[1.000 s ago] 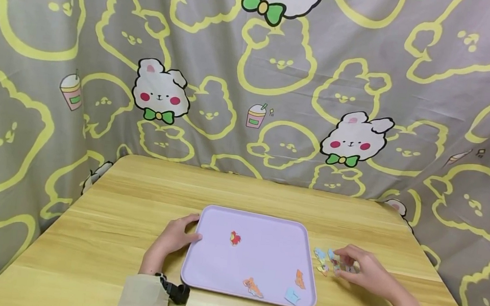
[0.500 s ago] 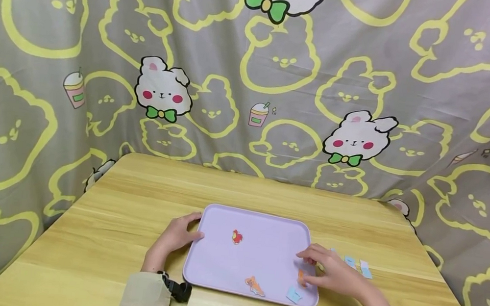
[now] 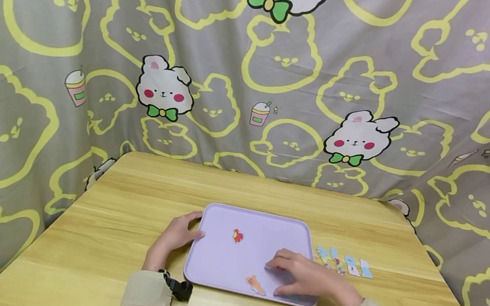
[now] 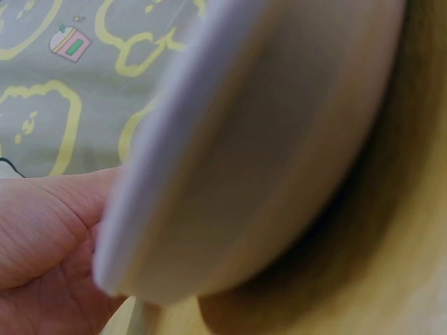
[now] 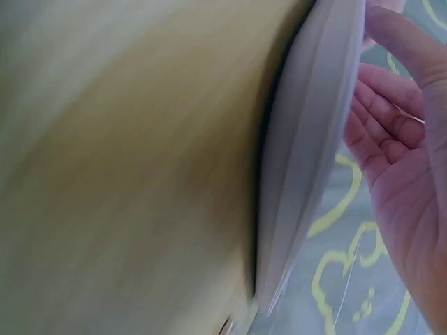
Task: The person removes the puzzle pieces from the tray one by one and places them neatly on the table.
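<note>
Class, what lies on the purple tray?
A red piece, an orange piece and, partly hidden by the right hand, a bluish piece. Anything else beneath the hand is hidden.

no text can be read; one card (image 3: pixel 353 271) perhaps bears a mark, too small to tell

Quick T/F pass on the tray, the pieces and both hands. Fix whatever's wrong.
1. The left hand is at the left edge of the tray. True.
2. The tray is dark green. False: it is pale purple.
3. The red piece lies on the tray. True.
4. The right hand is left of the red piece. False: it is to the right, over the tray.
5. Blue-and-white pieces lie on the table, right of the tray. True.
6. The visible orange piece is off the tray. False: it lies on it, by the near edge.
</note>
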{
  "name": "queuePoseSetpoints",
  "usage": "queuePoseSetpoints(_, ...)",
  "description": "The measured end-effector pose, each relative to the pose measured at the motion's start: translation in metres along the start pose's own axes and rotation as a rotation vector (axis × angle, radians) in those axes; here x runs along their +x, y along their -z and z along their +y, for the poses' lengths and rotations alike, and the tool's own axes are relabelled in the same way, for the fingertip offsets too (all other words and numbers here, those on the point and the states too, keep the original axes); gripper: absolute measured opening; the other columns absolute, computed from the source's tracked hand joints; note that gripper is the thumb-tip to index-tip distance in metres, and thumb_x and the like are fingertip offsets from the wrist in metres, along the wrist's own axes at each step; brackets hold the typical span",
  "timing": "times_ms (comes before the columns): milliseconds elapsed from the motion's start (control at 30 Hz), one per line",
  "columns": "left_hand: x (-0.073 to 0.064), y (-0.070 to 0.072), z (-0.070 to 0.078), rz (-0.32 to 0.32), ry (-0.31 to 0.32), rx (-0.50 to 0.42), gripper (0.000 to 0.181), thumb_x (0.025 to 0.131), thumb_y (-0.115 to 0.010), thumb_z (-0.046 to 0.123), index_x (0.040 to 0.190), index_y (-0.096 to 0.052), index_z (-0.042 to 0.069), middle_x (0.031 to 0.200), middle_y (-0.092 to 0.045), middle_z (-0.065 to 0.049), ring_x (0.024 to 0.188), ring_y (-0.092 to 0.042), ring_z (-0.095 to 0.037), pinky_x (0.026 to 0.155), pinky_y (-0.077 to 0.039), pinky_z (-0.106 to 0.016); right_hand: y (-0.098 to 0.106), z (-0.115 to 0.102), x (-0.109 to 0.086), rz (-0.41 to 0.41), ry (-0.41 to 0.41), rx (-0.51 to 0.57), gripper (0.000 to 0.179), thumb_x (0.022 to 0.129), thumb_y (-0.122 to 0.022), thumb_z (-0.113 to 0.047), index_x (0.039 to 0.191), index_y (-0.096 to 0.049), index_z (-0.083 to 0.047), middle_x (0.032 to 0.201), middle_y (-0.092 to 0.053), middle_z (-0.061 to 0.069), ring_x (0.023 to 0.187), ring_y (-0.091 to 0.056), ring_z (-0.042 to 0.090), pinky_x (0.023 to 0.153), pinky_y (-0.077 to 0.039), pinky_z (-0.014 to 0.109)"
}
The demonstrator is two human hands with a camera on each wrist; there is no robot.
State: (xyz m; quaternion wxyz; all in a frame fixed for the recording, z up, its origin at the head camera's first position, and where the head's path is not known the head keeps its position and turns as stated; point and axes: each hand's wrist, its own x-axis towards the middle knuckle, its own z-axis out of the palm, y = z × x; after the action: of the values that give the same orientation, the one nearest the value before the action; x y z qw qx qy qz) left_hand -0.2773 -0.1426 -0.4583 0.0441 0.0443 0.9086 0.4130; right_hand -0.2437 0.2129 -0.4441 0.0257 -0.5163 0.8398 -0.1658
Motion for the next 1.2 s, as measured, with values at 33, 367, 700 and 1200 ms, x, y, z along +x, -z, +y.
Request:
queuePoseSetpoints(33,0.000,0.000,0.000,0.000,0.002,-0.002,0.055,0.090,-0.068,0.013,0.141,-0.050,0.002,0.148,-0.047,-0.022,0.140,-0.039,-0.043,0.117,-0.033,-0.057,-0.001,-0.001,0.003,-0.014,0.008,0.000,0.044,0.089,-0.070,-0.041,0.120,-0.064,-0.010,0.103,-0.059,-0.005,0.089,-0.053,0.001,0.079,-0.049,0.010)
queuePoseSetpoints(367,-0.002,0.002,0.001,0.000,-0.015,0.022,0.055,0.090,-0.069,0.012,0.140,-0.051,0.001,0.147,-0.048,-0.023,0.140,-0.040,-0.044,0.116,-0.034,-0.057,-0.003,-0.007,0.026,-0.112,0.084,0.007,0.040,0.092,-0.068,-0.035,0.124,-0.063,-0.012,0.109,-0.061,-0.005,0.094,-0.055,0.000,0.085,-0.049,0.008)
queuePoseSetpoints(700,-0.002,0.001,0.001,-0.003,-0.010,0.008,0.055,0.090,-0.069,0.012,0.140,-0.051,0.001,0.147,-0.048,-0.023,0.140,-0.040,-0.044,0.116,-0.034,-0.058,-0.003,-0.008,0.035,-0.151,0.073,0.069,0.028,0.088,-0.072,-0.027,0.113,-0.065,-0.014,0.098,-0.060,-0.007,0.088,-0.052,-0.002,0.080,-0.046,0.005)
queuePoseSetpoints(1200,-0.002,-0.001,0.000,0.007,-0.011,0.000,0.055,0.089,-0.070,0.013,0.140,-0.051,0.001,0.146,-0.049,-0.024,0.138,-0.041,-0.045,0.114,-0.036,-0.059,-0.013,-0.008,0.027,0.035,0.026,0.248,0.027,0.086,-0.073,-0.023,0.108,-0.058,-0.020,0.094,-0.059,-0.004,0.083,-0.053,0.002,0.073,-0.050,0.011)
